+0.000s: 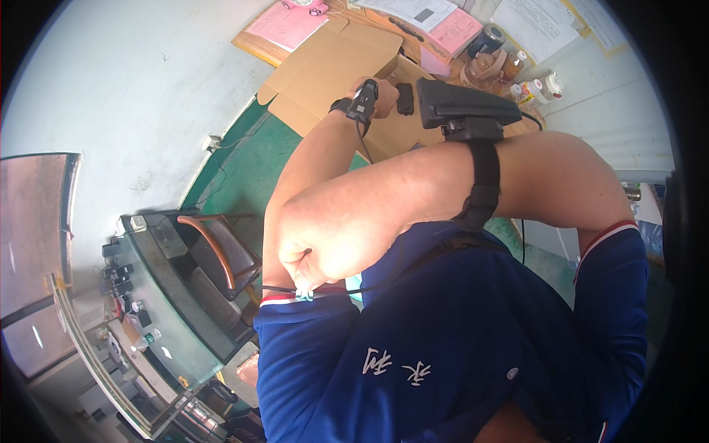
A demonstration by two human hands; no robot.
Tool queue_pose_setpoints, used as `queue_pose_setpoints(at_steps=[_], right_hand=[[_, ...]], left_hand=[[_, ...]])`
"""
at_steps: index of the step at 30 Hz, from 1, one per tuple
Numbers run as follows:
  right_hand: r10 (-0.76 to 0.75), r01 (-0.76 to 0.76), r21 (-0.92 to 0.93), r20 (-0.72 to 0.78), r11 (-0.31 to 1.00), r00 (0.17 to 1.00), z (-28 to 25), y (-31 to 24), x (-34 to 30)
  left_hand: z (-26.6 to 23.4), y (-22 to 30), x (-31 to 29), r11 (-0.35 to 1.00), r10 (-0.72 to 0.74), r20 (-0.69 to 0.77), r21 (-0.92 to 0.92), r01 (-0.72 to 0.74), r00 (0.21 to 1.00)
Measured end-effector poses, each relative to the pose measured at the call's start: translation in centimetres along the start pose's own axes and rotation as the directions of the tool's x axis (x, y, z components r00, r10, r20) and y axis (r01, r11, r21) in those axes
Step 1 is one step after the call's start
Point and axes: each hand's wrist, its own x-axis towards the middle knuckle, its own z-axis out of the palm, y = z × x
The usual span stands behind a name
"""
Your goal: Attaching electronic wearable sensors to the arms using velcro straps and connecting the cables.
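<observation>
My right arm crosses my chest, and my right hand is closed in a pinch by the left sleeve. At its fingertips is a small light-coloured clip on a thin black cable. My left arm reaches forward. Its left hand is curled at the open cardboard box; what its fingers hold, if anything, is hidden. Beside that hand lies a small black oblong device. A black wrist device is strapped on my left wrist, and a larger black device on my right forearm.
The wooden desk also carries pink papers, a dark cylindrical can and several bottles. At left stand a chair with a curved wooden arm and a glass-topped desk. A white wall rises beyond.
</observation>
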Motion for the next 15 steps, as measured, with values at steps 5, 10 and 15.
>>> queue_pose_setpoints(at_steps=[5, 10, 15], right_hand=[[-0.078, 0.076, -0.035, -0.051, 0.997, 0.996, -0.7, -0.2, -1.0], [0.037, -0.055, -0.139, -0.133, 0.989, 0.99, -1.3, 1.0, -1.3], [-0.136, 0.139, 0.008, -0.159, 0.99, 0.978, -0.2, 2.7, -0.9]], left_hand=[[0.4, 0.1, 0.4, 1.0, 0.005, 0.004, -0.004, -0.005, 1.0], [0.8, -0.1, 0.5, 1.0, -0.006, 0.006, 0.002, 0.006, 1.0], [0.9, -0.2, 1.3, 1.0, 0.0, 0.008, 0.02, -0.001, 1.0]])
